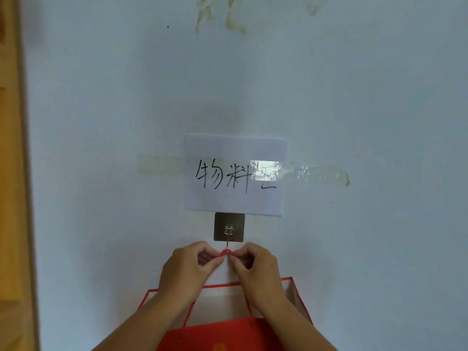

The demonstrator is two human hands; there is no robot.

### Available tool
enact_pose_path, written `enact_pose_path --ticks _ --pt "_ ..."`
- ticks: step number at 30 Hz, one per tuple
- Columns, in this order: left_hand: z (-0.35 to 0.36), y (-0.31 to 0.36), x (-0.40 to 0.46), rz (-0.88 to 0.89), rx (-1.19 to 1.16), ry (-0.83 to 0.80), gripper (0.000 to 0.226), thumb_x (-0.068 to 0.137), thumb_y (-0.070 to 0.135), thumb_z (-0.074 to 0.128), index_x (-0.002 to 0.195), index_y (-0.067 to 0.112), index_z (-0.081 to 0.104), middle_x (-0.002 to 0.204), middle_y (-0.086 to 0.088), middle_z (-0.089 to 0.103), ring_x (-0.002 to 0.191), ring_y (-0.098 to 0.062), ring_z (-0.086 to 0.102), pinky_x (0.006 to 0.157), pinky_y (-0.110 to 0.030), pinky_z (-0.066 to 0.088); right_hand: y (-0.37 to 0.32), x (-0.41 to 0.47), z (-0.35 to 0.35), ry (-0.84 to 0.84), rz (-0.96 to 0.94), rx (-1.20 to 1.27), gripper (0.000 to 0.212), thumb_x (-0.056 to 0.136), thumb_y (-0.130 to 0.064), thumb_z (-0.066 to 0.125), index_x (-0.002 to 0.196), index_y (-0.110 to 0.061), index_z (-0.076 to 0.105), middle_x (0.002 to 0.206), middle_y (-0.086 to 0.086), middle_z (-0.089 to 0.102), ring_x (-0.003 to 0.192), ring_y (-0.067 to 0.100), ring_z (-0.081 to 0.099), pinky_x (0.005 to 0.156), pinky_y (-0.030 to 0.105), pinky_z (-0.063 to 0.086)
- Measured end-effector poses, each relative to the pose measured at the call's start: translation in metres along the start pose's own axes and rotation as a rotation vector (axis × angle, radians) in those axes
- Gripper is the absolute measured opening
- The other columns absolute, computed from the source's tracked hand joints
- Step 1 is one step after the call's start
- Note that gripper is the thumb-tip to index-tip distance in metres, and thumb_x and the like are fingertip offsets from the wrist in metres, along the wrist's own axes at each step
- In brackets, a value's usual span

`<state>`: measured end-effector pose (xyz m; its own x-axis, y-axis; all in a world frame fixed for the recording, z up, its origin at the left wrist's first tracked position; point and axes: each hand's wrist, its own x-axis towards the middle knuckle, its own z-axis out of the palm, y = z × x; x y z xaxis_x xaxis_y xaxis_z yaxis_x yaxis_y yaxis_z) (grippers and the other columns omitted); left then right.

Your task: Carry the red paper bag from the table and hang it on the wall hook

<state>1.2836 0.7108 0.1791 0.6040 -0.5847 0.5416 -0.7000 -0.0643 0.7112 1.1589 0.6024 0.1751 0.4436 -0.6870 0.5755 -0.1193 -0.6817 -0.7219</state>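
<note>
The red paper bag [222, 333] hangs open-mouthed against the wall at the bottom centre, its white inside showing. Its red cord handles [226, 253] meet at the tip of the metal wall hook [229, 230], a wire hook on a square adhesive plate. My left hand [188, 271] pinches the cord just left of the hook. My right hand [255, 272] pinches it just right of the hook. Both forearms cross in front of the bag and hide parts of its rim.
A white paper sign [235, 176] with handwritten characters is taped to the pale blue wall right above the hook. Old tape and glue marks [222, 16] stain the wall higher up. A wooden frame [12, 173] runs down the left edge.
</note>
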Motion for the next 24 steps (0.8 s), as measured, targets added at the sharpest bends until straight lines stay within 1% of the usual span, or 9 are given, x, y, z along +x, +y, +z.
enact_pose_path --ticks 4,8,11,13,15,17,19,22,24 --pt "0.005 -0.001 -0.007 0.034 0.016 -0.022 0.010 0.086 0.038 0.079 0.090 0.032 0.071 0.079 0.015 0.073 0.074 -0.006 0.069 0.067 -0.023 0.057 0.002 -0.011 0.001 0.018 0.000 0.017 0.011 0.090 -0.015 0.076 0.084 -0.022 0.071 0.074 -0.005 0.073 0.072 0.007 0.069 0.063 0.012 0.052" --pt "0.010 -0.008 -0.015 0.065 0.075 -0.060 0.012 0.092 0.043 0.071 0.100 0.035 0.068 0.082 0.015 0.073 0.075 -0.004 0.068 0.065 -0.021 0.054 0.002 -0.024 0.000 -0.002 -0.027 0.010 0.004 0.094 -0.023 0.072 0.096 -0.024 0.069 0.084 -0.007 0.074 0.080 0.008 0.071 0.073 0.021 0.060" --pt "0.012 -0.015 -0.025 0.067 0.121 -0.085 0.023 0.094 0.044 0.067 0.113 0.031 0.069 0.097 0.014 0.076 0.084 -0.005 0.069 0.068 -0.017 0.050 0.003 -0.038 -0.003 -0.021 -0.006 -0.004 0.011 0.096 -0.026 0.069 0.106 -0.025 0.066 0.091 -0.009 0.073 0.086 0.008 0.071 0.077 0.030 0.063" --pt "0.010 -0.016 -0.036 0.072 0.170 -0.073 0.031 0.094 0.043 0.067 0.122 0.029 0.066 0.111 0.009 0.076 0.097 -0.008 0.069 0.075 -0.019 0.051 0.001 -0.048 -0.007 -0.052 0.013 -0.024 0.016 0.097 -0.025 0.068 0.112 -0.024 0.064 0.100 -0.009 0.073 0.094 0.006 0.070 0.083 0.033 0.063" --pt "0.006 -0.017 -0.051 0.074 0.208 -0.054 0.041 0.094 0.045 0.066 0.131 0.029 0.061 0.124 0.007 0.073 0.110 -0.013 0.068 0.087 -0.028 0.057 -0.004 -0.059 -0.012 -0.109 0.023 -0.069 0.024 0.098 -0.026 0.065 0.122 -0.023 0.060 0.117 -0.008 0.071 0.105 0.003 0.067 0.094 0.025 0.058" --pt "-0.001 -0.016 -0.066 0.062 0.251 -0.013 0.048 0.094 0.049 0.064 0.138 0.031 0.055 0.131 0.007 0.069 0.116 -0.015 0.066 0.093 -0.035 0.058 -0.010 -0.072 -0.018 -0.160 0.018 -0.133 0.033 0.100 -0.029 0.062 0.132 -0.024 0.055 0.131 -0.009 0.064 0.116 0.004 0.061 0.097 0.016 0.047" --pt "-0.008 -0.013 -0.081 0.064 0.284 0.029 0.048 0.094 0.049 0.062 0.138 0.032 0.053 0.130 0.008 0.068 0.116 -0.015 0.064 0.094 -0.034 0.055 -0.014 -0.085 -0.025 -0.169 -0.015 -0.171 0.036 0.101 -0.030 0.060 0.136 -0.026 0.052 0.137 -0.010 0.060 0.123 0.005 0.056 0.099 0.015 0.042" --pt "-0.015 -0.010 -0.107 0.100 0.327 0.054 0.039 0.097 0.044 0.060 0.134 0.030 0.056 0.128 0.008 0.066 0.115 -0.013 0.061 0.093 -0.028 0.049 -0.013 -0.109 -0.036 -0.155 -0.061 -0.188 0.034 0.100 -0.033 0.059 0.134 -0.030 0.054 0.135 -0.015 0.061 0.124 0.001 0.055 0.107 0.025 0.047" --pt "-0.013 -0.009 -0.123 0.128 0.358 0.049 0.036 0.096 0.044 0.061 0.129 0.031 0.058 0.127 0.010 0.064 0.114 -0.011 0.059 0.092 -0.024 0.046 -0.006 -0.120 -0.043 -0.112 -0.075 -0.186 0.031 0.099 -0.035 0.061 0.130 -0.033 0.056 0.130 -0.019 0.061 0.121 -0.001 0.055 0.105 0.031 0.051"
